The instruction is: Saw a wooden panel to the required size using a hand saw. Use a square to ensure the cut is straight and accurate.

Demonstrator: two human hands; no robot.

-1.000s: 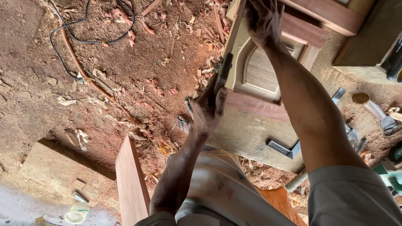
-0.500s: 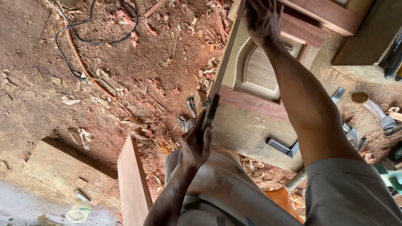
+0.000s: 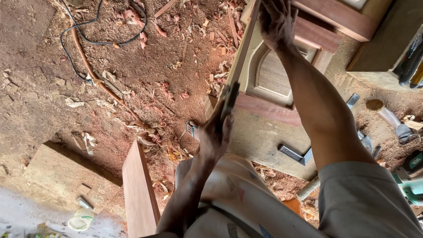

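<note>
Fingers of my left hand (image 3: 214,134) wrap a dark tool (image 3: 229,100); right hand (image 3: 276,20) at twelve o'clock presses spread on the stiff, heavy-looking door panel (image 3: 269,79).

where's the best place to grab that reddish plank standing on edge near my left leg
Probably the plank by its upper narrow edge, coming from above. It stands on edge with that long edge facing up and bare, while its broad faces drop toward the shaving-strewn floor. Your left hand is nearer; it already holds a dark tool.

L hand (image 3: 214,132) grip closed, arm bent; R hand (image 3: 276,22) flat, arm extended.
</note>
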